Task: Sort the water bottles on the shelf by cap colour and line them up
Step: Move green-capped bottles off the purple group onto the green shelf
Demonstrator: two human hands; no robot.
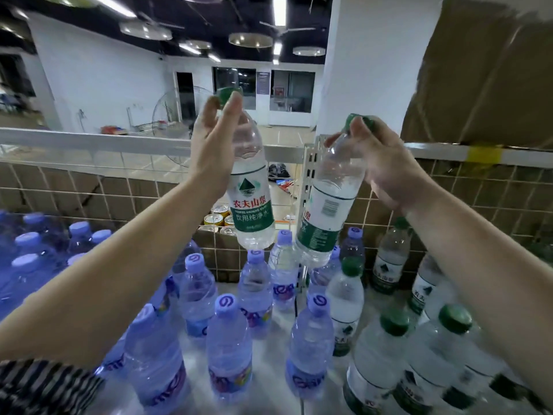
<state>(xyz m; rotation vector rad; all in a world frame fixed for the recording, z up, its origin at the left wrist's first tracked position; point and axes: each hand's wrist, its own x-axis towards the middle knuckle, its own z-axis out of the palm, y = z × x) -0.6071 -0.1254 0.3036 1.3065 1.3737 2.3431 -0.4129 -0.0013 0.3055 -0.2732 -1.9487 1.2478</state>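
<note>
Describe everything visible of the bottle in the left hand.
The bottle is clear plastic, mostly full of water, with a green cap and a white-and-green label bearing red characters and a mountain logo. It is held in the air, slightly tilted with its top leaning left, above the purple-capped bottles on the shelf. The left hand has its grip at the cap and neck; nothing else touches it.
</note>
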